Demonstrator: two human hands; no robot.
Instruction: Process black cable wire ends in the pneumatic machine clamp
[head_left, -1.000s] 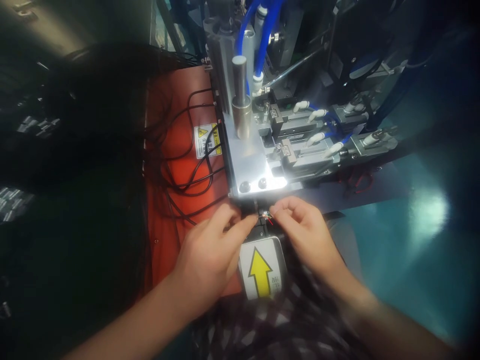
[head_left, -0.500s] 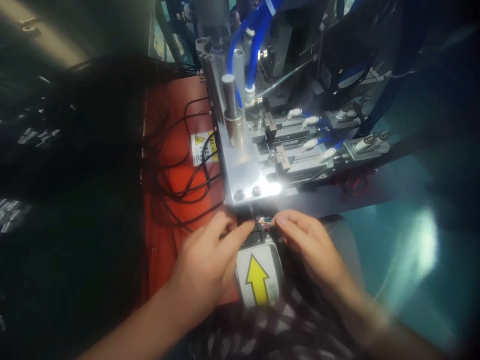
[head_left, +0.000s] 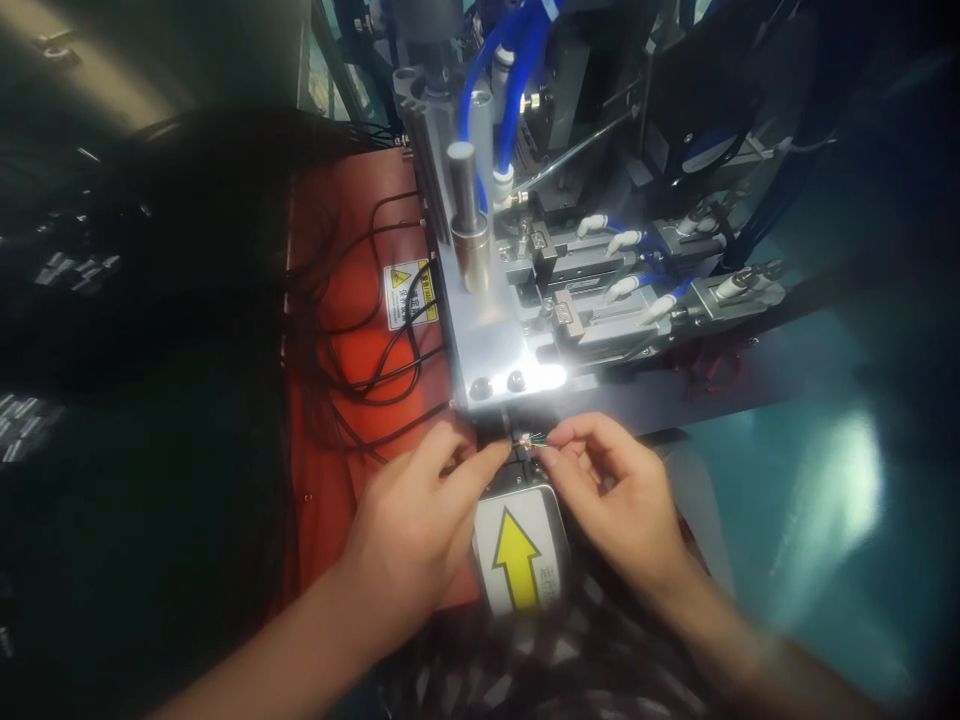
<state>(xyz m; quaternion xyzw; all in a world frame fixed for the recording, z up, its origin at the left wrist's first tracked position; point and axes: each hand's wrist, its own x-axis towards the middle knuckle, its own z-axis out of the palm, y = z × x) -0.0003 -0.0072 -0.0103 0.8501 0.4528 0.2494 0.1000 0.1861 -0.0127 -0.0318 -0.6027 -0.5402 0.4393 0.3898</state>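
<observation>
Here, fine coloured wires (head_left: 534, 441), one small bunch

Left hand (head_left: 420, 510): fingers pinched on one end. Right hand (head_left: 626, 490): thumb and forefinger apparently closed on the other end; exact contact blurred from where I stand. Location: between the fingertips, near the front edge of the metal plate (head_left: 491, 335), beyond the yellow arrow (head_left: 516, 560). Handling, in my judgement: left pinch steady, right touch light, strands kept spread and visible, no sharp tugs.

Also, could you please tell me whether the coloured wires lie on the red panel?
No, the coloured wires extend between the left hand and the right hand.
</observation>
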